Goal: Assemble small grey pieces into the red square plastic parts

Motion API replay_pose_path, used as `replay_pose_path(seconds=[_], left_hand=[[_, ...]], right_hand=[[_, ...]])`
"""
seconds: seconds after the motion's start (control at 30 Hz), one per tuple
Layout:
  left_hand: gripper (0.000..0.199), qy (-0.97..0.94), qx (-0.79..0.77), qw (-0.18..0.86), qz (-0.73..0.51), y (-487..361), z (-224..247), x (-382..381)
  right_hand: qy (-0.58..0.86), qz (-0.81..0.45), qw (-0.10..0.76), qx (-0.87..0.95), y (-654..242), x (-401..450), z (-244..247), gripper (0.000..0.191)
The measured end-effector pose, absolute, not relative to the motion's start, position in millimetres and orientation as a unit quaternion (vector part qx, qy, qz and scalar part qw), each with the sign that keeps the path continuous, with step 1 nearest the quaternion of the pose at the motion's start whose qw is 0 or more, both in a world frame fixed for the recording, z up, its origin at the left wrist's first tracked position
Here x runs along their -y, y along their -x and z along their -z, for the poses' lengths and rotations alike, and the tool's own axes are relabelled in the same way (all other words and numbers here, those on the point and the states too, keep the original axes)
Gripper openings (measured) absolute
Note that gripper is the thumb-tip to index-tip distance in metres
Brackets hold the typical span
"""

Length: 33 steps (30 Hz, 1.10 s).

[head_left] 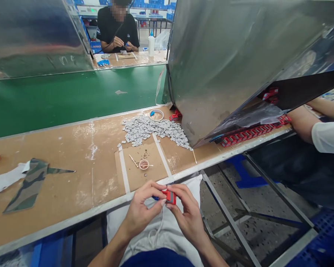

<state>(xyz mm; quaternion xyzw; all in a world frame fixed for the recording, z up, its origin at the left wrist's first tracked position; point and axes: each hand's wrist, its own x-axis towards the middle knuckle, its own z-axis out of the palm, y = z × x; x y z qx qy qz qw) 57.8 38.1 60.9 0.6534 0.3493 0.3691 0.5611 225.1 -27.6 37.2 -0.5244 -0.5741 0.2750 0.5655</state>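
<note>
Just over the table's front edge, above my lap, I hold a small red plastic toy part (171, 197) with a grey panel on it. My right hand (187, 209) pinches its right side between thumb and fingers. The fingertips of my left hand (145, 204) are closed on its left end and cover that part of it. On the table ahead lies a cardboard sheet (156, 159) bearing a small cup (144, 164) of brownish liquid, with a cotton swab across it. Behind it spreads a pile of small grey flat pieces (140, 128).
A tape roll (156, 115) sits behind the pile. Metal hoods (225, 63) rise at right and left. A row of red parts (247, 134) lines the right edge near another person's arm (303, 120). Camouflage cloth (30, 185) lies left. Beyond the green belt (72, 96), a co-worker (118, 29) sits.
</note>
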Motion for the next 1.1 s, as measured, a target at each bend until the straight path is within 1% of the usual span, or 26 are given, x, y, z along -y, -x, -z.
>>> replay_pose_path(seconds=[0.1, 0.17, 0.2, 0.3, 0.33, 0.4, 0.47, 0.57, 0.67, 0.73, 0.83, 0.97, 1.1], left_hand=[[0.007, -0.652, -0.35, 0.563, -0.368, -61, -58, -40], [0.007, -0.645, -0.351, 0.565, -0.377, -64, -55, -38], [0.011, -0.639, -0.351, 0.569, -0.382, -66, -52, -36], [0.037, -0.639, -0.343, 0.572, -0.384, -70, -44, -32], [0.04, -0.649, -0.34, 0.562, -0.383, -71, -42, -32], [0.037, -0.685, -0.33, 0.527, -0.381, -72, -38, -33], [0.035, -0.724, -0.309, 0.489, -0.375, -72, -36, -37], [0.037, -0.761, -0.283, 0.461, -0.359, -68, -37, -42], [0.039, -0.763, -0.281, 0.458, -0.359, -64, -41, -44], [0.038, -0.766, -0.27, 0.46, -0.359, -62, -45, -45], [0.037, -0.773, -0.25, 0.461, -0.356, -63, -50, -46], [0.036, -0.773, -0.245, 0.459, -0.362, -65, -50, -46], [0.037, -0.781, -0.244, 0.438, -0.372, -65, -48, -44]], right_hand=[[0.53, -0.296, 0.565, 0.559, -227, 25, -38, 0.029], [0.536, -0.333, 0.577, 0.518, -226, 23, -38, 0.028], [0.536, -0.36, 0.591, 0.484, -225, 22, -37, 0.027], [0.511, -0.458, 0.637, 0.352, -219, 21, -31, 0.028], [0.497, -0.487, 0.646, 0.313, -217, 21, -28, 0.03], [0.475, -0.529, 0.652, 0.262, -213, 22, -24, 0.036], [0.46, -0.544, 0.657, 0.247, -211, 24, -21, 0.04], [0.467, -0.532, 0.647, 0.283, -214, 26, -21, 0.032], [0.504, -0.482, 0.622, 0.355, -220, 27, -25, 0.018], [0.527, -0.444, 0.604, 0.401, -224, 26, -29, 0.013], [0.533, -0.42, 0.59, 0.438, -225, 25, -34, 0.012], [0.513, -0.422, 0.615, 0.425, -221, 23, -37, 0.015], [0.521, -0.407, 0.621, 0.421, -214, 24, -33, 0.018]])
